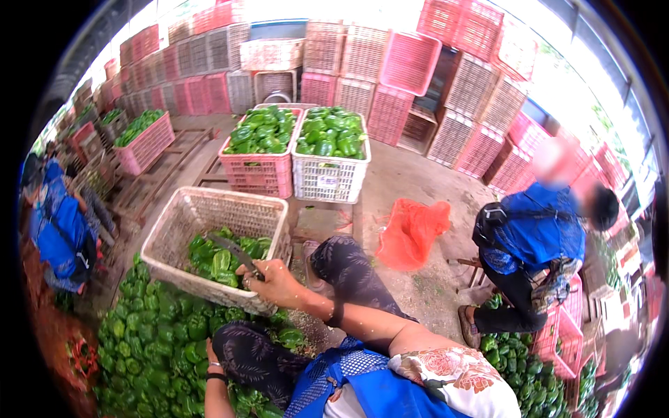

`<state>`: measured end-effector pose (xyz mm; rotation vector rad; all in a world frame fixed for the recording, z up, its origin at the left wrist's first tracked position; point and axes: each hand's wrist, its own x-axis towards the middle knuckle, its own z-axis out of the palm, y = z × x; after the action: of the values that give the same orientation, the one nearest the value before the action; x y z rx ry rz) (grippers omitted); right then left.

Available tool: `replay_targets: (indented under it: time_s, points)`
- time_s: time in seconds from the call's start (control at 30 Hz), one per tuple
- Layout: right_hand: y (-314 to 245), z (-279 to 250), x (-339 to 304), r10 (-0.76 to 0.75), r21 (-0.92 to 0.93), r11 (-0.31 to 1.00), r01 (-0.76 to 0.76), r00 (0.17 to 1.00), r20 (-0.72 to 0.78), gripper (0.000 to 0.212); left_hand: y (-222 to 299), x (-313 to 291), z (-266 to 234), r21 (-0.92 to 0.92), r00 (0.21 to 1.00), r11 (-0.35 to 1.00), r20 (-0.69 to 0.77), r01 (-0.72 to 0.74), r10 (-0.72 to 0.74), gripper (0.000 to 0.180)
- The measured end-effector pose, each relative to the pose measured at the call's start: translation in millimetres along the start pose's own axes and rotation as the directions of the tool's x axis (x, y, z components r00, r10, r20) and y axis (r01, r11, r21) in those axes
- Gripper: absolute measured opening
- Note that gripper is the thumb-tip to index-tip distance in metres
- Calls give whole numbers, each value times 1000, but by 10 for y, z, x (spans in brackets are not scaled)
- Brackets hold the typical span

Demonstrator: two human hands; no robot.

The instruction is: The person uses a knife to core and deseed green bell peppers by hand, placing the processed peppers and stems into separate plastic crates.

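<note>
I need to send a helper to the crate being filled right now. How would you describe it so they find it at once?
Start from the big heap of green peppers on the floor at lower left. At its upper edge stands a whitish plastic crate, tilted toward the person, whose right hand holds a knife over its rim. Unlike the heaped pink crate and white crate behind, it is only partly filled.

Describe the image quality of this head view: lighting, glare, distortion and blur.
Head view: even daylight with soft shadows; glare washes out the top edge above the stacked crates and the right rim; fisheye bends the crate rows near the black circular border; the right hand with its knife and the peppers in the basket look fairly sharp; a co-worker's face is blurred.
</note>
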<state>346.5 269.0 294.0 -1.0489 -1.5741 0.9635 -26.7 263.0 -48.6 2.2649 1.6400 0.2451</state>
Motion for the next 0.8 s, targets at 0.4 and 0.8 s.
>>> replay_targets:
  time_s: [0.4, 0.8]
  points:
    - [64, -240, -93, -32, 105, 994, 29, 999, 29, 27, 29, -83, -888, -992, 517, -30, 89, 121, -851, 39]
    - [112, -155, -72, -348, -12, 938, 347, 937, -17, 38, 1995, 92, -2955, -905, 777, 120, -413, -407, -475, 57]
